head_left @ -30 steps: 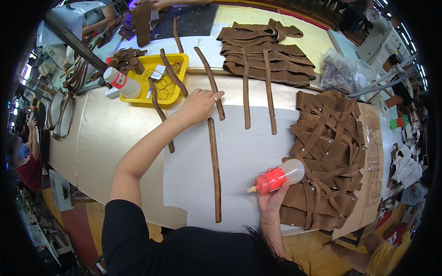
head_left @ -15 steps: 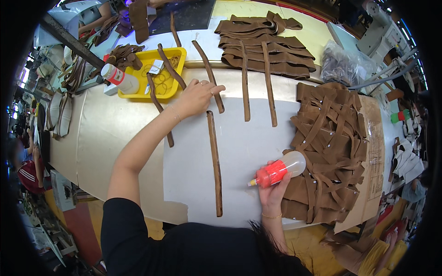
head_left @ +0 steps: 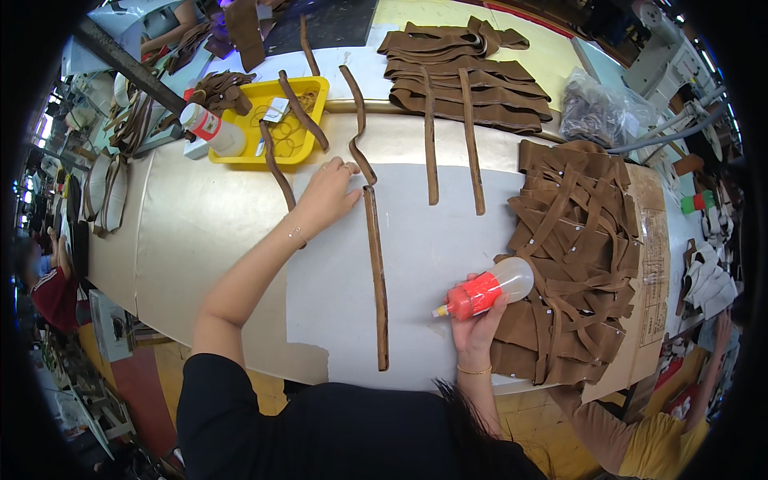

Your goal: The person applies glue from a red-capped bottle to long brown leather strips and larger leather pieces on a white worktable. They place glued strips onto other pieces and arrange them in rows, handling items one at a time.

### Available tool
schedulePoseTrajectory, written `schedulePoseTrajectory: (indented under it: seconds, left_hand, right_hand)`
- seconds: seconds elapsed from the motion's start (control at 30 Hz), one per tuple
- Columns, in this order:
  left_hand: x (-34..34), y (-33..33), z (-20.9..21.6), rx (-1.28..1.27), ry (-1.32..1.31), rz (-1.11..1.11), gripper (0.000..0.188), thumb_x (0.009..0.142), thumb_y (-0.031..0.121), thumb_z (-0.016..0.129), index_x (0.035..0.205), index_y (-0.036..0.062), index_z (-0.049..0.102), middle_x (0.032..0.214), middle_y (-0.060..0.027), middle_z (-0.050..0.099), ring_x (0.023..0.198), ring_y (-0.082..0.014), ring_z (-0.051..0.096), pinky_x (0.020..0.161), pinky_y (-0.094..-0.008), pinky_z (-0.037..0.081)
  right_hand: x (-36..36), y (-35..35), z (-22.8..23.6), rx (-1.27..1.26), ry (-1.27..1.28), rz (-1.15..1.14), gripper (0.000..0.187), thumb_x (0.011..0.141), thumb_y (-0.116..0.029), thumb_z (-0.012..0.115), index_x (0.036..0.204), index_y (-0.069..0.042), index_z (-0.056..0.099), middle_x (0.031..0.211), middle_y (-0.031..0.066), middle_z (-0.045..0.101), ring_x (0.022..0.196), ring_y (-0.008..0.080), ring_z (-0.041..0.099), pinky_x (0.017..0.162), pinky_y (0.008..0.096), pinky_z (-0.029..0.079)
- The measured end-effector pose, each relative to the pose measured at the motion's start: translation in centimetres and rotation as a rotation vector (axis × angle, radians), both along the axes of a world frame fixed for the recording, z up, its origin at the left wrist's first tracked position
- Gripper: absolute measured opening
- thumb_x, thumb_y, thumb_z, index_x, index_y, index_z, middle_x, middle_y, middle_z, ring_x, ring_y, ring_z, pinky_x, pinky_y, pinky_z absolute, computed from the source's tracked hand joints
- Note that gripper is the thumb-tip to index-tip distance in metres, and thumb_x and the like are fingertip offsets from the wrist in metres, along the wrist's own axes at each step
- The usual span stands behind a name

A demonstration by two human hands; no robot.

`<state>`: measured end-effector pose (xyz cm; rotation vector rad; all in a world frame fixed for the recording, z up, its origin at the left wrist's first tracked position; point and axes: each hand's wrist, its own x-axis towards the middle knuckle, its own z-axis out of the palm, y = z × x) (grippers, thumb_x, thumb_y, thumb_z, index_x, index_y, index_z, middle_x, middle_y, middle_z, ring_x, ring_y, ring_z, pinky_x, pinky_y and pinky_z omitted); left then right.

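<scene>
My right hand [head_left: 479, 324] is wrapped round a squeeze bottle [head_left: 490, 292], clear with a red band and a yellow tip. The bottle lies tilted, its tip to the left. My left hand [head_left: 326, 192] is over the table, thumb and forefinger apart, with nothing seen in it. Just right of its fingertips lies a narrow brown strip [head_left: 358, 112], bent in its lower half; I cannot tell whether they touch. Below, a straight brown strip [head_left: 376, 280] with a dark edge lies lengthwise on the grey sheet [head_left: 432, 248], its top close to the bent strip's lower end.
Two more strips [head_left: 431, 152] lie to the right. A yellow tray [head_left: 240, 158] with rubber bands and a white jar [head_left: 216, 132] stand at the left. Brown pieces are heaped on cardboard [head_left: 654, 264] at the right. Folded brown bands [head_left: 464, 80] lie at the back.
My left hand has moved left and down, off the strip it was over. That strip now bends in its lower half. My right hand and the bottle stay nearly still.
</scene>
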<state>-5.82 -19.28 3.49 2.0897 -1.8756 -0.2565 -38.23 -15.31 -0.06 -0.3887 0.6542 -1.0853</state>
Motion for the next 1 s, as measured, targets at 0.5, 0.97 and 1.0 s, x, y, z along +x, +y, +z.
schedulePoseTrajectory:
  seconds: [0.5, 0.97, 1.0]
  left_hand:
    - [-1.1, 0.8, -1.7, 0.103, 0.41, 0.143, 0.031, 0.072, 0.016, 0.072, 0.097, 0.0028, 0.06, 0.095, -0.0081, 0.055, 0.085, -0.0186, 0.053, 0.079, -0.0288, 0.046]
    - [-4.4, 1.9, 2.5, 0.061, 1.088, 0.105, 0.069, 0.081, -0.005, 0.059, 0.138, 0.0129, 0.025, 0.092, -0.0032, 0.051, 0.072, -0.0079, 0.055, 0.066, -0.021, 0.047]
    - [-4.7, 1.9, 3.2, 0.049, 1.094, 0.061, 0.073, 0.082, -0.006, 0.058, 0.141, 0.0147, 0.021, 0.094, -0.0036, 0.05, 0.073, -0.0091, 0.057, 0.067, -0.0218, 0.048]
  right_hand:
    - [0.1, -0.1, -0.3, -0.007, 0.001, -0.028, 0.06, 0.085, -0.06, 0.054, 0.119, -0.01, 0.049, 0.109, 0.007, 0.056, 0.091, 0.0248, 0.058, 0.072, 0.0426, 0.051]
    - [0.1, 0.0, -0.2, 0.006, 0.02, -0.027, 0.062, 0.084, -0.06, 0.056, 0.119, -0.01, 0.048, 0.109, 0.0076, 0.056, 0.09, 0.025, 0.057, 0.073, 0.0434, 0.051]
    - [0.0, 0.0, -0.2, 0.002, 0.022, -0.019, 0.062, 0.084, -0.061, 0.056, 0.119, -0.01, 0.048, 0.109, 0.0076, 0.056, 0.09, 0.0249, 0.057, 0.073, 0.0435, 0.051]
